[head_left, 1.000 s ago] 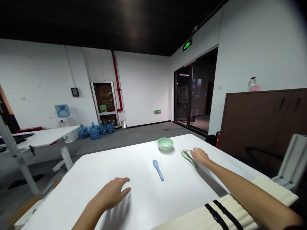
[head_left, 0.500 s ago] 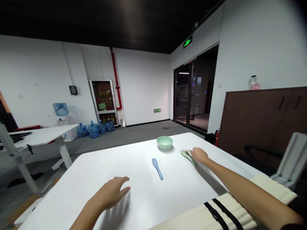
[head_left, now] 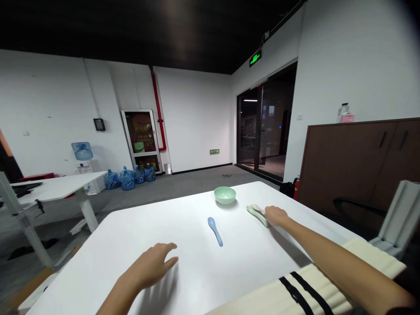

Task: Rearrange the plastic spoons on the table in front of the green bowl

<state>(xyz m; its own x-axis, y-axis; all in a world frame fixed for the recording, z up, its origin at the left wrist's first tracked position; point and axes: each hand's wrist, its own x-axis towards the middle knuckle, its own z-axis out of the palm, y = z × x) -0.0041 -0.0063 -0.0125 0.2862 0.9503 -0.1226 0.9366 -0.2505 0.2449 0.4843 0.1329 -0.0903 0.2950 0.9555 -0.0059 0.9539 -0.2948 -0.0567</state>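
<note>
My right hand [head_left: 276,215] is at the right side of the white table [head_left: 190,280], its fingers closed at the handle end of a cream-white spoon [head_left: 256,208]. The fingertips are partly hidden. Close beside that spoon lies a light green spoon [head_left: 257,217]. My left hand [head_left: 153,264] hovers over the left part of the table, thumb and fingers apart, holding nothing. Between the hands lies a blue spoon [head_left: 215,232], bowl end pointing away from me. A pale green bowl [head_left: 225,196] stands upright near the far edge.
A cream cloth with black stripes [head_left: 282,293] lies along the table's near right edge. A brown cabinet [head_left: 348,166] and a grey chair [head_left: 398,223] stand to the right. Another white table [head_left: 62,186] and several blue water bottles [head_left: 127,178] are at the left.
My right hand has shifted slightly right and its fingers have closed at the cream-white spoon's handle, showing more of that spoon. My left hand, the bowl and the blue spoon stay put.
</note>
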